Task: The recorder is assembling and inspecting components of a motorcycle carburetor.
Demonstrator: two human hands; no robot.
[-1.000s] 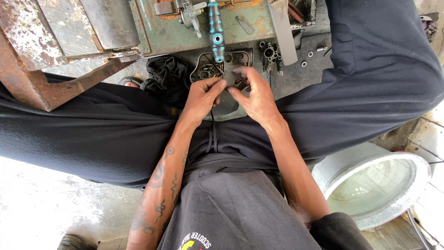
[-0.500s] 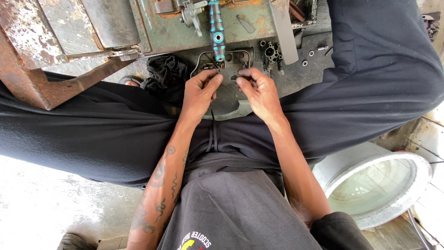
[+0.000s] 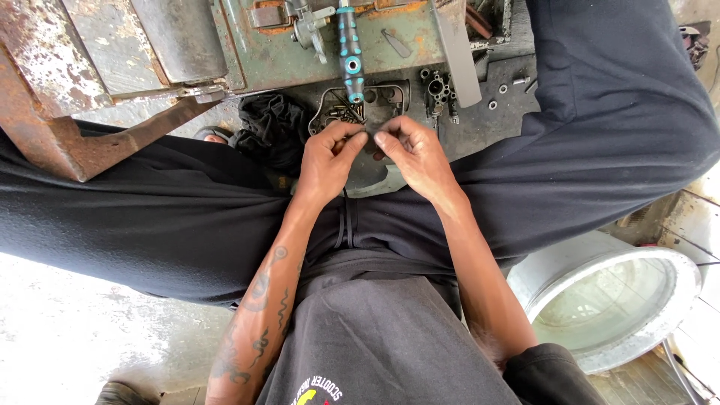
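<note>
My left hand (image 3: 328,156) and my right hand (image 3: 414,152) meet fingertip to fingertip between my knees. Both pinch a small dark part (image 3: 372,139) that is too small to make out. Just beyond the fingers lies a dark metal casing (image 3: 390,97) with several small screws in its hollow. A screwdriver with a black and teal handle (image 3: 349,46) lies above it, tip toward the casing. A greyish plate (image 3: 375,180) shows under my wrists.
A green metal box (image 3: 300,52) and a rusty frame (image 3: 52,112) stand at the top left. A black rag (image 3: 268,129) lies left of my hands. Loose nuts and sockets (image 3: 442,90) lie to the right. A round metal basin (image 3: 615,300) stands at the lower right.
Both hands lifted off the casing and drew toward me. Their fingertips came together in a pinch.
</note>
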